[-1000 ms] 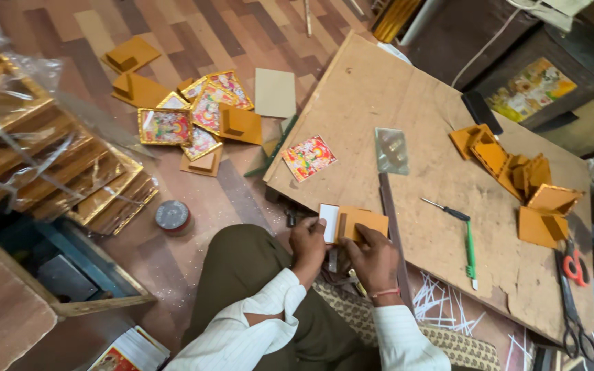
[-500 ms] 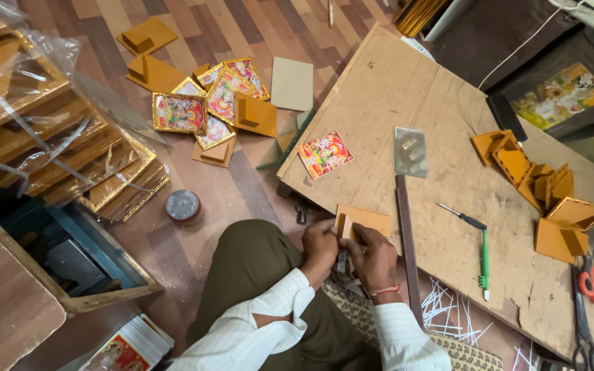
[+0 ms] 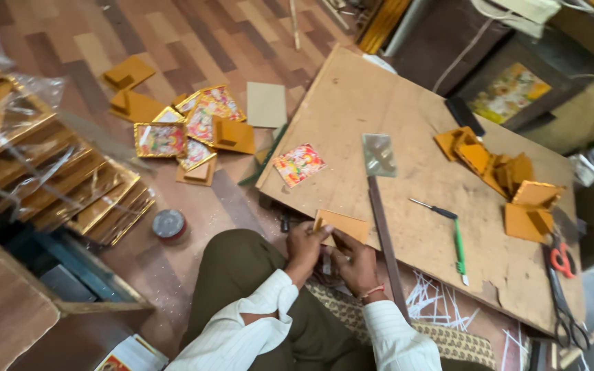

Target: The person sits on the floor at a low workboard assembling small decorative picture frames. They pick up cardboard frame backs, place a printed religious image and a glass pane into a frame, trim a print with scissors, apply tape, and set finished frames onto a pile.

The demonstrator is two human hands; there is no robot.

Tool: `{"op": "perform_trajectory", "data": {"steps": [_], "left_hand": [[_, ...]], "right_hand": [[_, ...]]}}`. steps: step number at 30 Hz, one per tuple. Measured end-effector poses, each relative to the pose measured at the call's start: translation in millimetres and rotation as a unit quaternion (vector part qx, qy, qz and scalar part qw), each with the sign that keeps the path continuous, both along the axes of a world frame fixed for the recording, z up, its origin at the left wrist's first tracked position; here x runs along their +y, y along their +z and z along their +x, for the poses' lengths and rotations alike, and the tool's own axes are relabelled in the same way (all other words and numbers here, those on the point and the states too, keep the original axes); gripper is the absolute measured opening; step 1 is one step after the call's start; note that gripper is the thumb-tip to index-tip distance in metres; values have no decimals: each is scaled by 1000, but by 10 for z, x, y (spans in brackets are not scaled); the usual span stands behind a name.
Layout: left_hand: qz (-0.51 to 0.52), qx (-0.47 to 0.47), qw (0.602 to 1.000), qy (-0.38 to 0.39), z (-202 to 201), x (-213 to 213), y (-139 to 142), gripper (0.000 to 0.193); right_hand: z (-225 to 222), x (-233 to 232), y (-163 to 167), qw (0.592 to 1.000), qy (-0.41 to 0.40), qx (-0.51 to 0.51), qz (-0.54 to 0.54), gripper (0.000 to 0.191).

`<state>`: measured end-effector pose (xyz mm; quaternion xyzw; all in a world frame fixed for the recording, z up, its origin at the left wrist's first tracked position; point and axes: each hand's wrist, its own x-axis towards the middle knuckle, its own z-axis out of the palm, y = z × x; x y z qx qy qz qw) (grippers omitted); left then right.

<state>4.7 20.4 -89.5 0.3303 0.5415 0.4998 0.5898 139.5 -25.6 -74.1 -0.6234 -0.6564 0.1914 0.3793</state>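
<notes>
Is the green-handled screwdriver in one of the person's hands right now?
No, the green-handled screwdriver lies on the board, apart from both hands.

A cardboard box (image 3: 8,309) stood at the floor's lower-left corner, brown and open-topped. Beside it, clear plastic wrapping (image 3: 29,137) covered stacked gold frames. A white printed packet (image 3: 132,356) lay at the bottom edge.

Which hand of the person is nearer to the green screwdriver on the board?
Right. The right hand is left of the green screwdriver, across the dark strip; the left hand lies farther left.
</notes>
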Motion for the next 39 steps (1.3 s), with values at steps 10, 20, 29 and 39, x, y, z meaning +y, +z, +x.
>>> {"op": "perform_trajectory", "data": {"steps": [10, 20, 29, 39], "left_hand": [[-42, -133, 984, -111, -83, -152, 54, 37], [313, 244, 864, -309, -431, -243, 636, 45], [244, 268, 855, -371, -426, 20, 445, 33], [241, 260, 851, -387, -406, 86, 371, 38]], "right_hand": [[503, -506, -19, 847, -155, 476, -178, 25], [240, -714, 270, 919, -28, 306, -246, 27], [409, -537, 406, 893, 53, 322, -310, 31], [538, -305, 483, 913, 159, 194, -322, 28]]}}
